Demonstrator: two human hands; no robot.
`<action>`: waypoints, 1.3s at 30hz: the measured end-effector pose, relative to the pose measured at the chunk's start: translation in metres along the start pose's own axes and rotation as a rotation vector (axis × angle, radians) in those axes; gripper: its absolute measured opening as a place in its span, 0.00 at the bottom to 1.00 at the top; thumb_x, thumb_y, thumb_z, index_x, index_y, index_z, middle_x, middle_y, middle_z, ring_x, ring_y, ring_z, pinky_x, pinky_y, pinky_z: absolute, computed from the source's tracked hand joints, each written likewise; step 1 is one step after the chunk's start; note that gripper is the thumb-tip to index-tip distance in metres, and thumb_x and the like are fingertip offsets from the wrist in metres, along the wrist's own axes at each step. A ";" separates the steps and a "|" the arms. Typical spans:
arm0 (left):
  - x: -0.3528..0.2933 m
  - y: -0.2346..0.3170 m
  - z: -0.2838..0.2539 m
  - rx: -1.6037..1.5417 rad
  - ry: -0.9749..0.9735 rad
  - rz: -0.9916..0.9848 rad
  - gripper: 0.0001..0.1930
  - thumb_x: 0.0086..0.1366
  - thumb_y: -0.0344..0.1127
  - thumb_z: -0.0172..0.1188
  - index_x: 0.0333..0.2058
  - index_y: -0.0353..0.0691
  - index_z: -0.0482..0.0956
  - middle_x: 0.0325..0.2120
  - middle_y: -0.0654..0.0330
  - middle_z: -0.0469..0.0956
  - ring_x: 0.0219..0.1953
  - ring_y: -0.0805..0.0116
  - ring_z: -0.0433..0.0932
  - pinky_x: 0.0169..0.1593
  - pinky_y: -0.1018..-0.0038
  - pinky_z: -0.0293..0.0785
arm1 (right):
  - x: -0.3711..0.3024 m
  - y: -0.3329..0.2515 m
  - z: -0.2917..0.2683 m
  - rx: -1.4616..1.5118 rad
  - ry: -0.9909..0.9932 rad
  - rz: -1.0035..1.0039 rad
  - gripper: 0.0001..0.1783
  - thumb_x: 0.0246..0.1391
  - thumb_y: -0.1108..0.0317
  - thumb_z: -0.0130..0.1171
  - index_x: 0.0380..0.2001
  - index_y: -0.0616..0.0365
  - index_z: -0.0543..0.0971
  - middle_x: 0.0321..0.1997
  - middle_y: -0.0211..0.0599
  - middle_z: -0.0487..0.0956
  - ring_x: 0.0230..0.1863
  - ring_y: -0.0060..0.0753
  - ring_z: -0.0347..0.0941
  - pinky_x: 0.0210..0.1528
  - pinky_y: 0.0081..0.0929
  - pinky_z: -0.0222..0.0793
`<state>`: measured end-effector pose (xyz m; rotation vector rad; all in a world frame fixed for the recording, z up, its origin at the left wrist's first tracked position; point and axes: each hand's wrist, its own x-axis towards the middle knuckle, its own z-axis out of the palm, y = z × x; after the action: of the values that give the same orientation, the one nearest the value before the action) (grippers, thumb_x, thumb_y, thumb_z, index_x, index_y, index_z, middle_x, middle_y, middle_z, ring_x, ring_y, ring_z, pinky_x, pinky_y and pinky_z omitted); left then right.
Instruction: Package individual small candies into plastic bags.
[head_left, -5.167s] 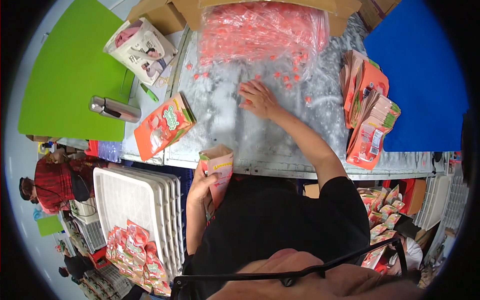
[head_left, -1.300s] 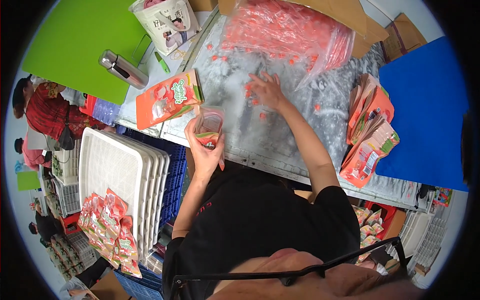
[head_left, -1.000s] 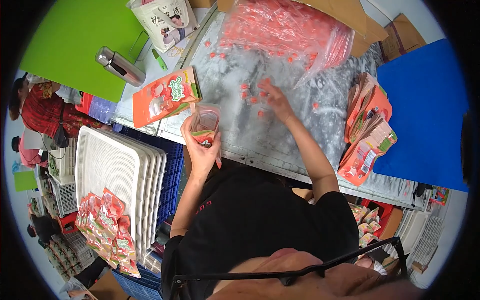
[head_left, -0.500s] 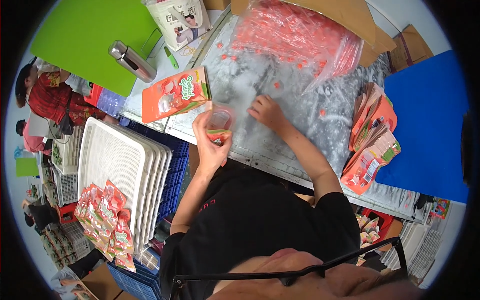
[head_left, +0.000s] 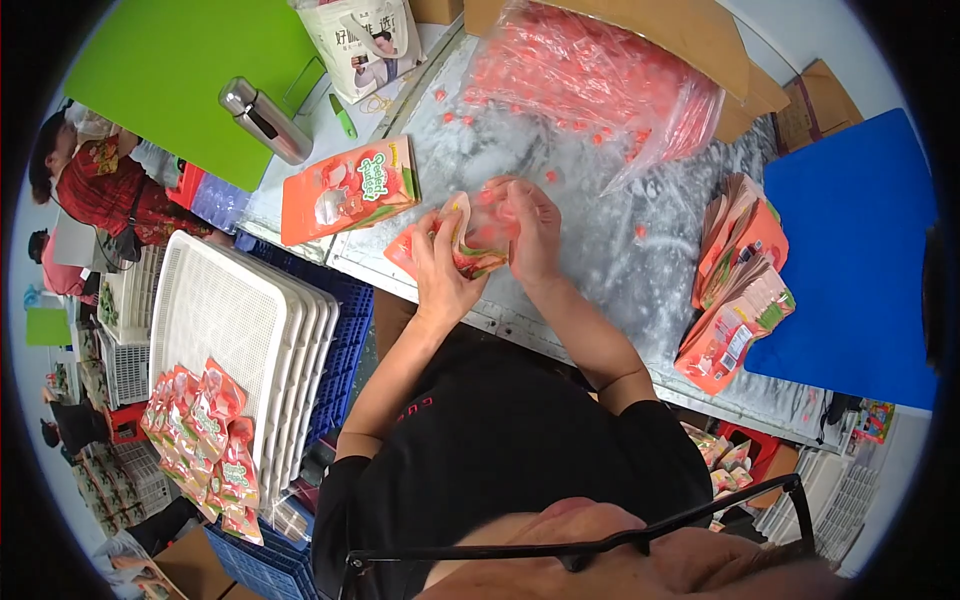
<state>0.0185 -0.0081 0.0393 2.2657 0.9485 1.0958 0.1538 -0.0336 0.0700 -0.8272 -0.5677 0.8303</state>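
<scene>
My left hand [head_left: 447, 265] is closed around a red snack pouch [head_left: 478, 258] with green near its edge. The pouch is tilted with its mouth toward the right. At that mouth is a clear plastic cup [head_left: 487, 222], its contents pinkish and partly blurred. My right hand [head_left: 535, 228] curls its fingers round the far and right side of the cup. Both hands are close together above the table's near edge. Left of them, a red pouch [head_left: 350, 190] lies on the table. Beyond the hands, a big clear bag of wrapped red sweets [head_left: 590, 80] spills a few pieces.
Bundled flat pouches [head_left: 735, 285] lie at right beside a blue board [head_left: 850, 270]. A steel flask [head_left: 265, 120], a green-handled tool [head_left: 343, 117] and a printed bag [head_left: 362, 45] stand or lie far left. Stacked white trays [head_left: 215, 310] carry filled pouches [head_left: 205, 440]. Other people work at far left.
My right hand has moved left from the table to the cup and closed on it. The pouch and my left hand have shifted slightly, bringing the pouch's mouth up against the cup.
</scene>
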 end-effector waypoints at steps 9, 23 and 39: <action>0.011 0.005 0.004 -0.110 0.041 -0.046 0.47 0.39 0.22 0.73 0.60 0.40 0.60 0.54 0.46 0.60 0.59 0.43 0.62 0.61 0.58 0.62 | -0.006 -0.014 0.006 -0.342 -0.088 -0.153 0.10 0.66 0.67 0.50 0.40 0.62 0.77 0.40 0.33 0.79 0.44 0.21 0.71 0.48 0.22 0.65; 0.004 -0.017 -0.022 -0.330 0.145 -0.129 0.40 0.45 0.24 0.70 0.58 0.34 0.62 0.55 0.49 0.62 0.60 0.52 0.63 0.64 0.62 0.59 | 0.233 0.034 -0.186 -1.752 0.133 0.108 0.36 0.52 0.39 0.54 0.62 0.40 0.69 0.65 0.42 0.67 0.67 0.56 0.55 0.68 0.60 0.41; -0.016 -0.027 -0.028 -0.345 0.113 -0.215 0.40 0.45 0.23 0.71 0.58 0.35 0.63 0.55 0.50 0.63 0.59 0.53 0.64 0.63 0.63 0.60 | 0.069 0.027 -0.186 -0.892 -0.047 0.001 0.32 0.66 0.49 0.42 0.69 0.51 0.60 0.65 0.38 0.70 0.71 0.43 0.54 0.72 0.47 0.40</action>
<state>-0.0219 0.0009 0.0308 1.7993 0.9392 1.1972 0.3149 -0.0424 -0.0483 -1.6172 -1.0026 0.5777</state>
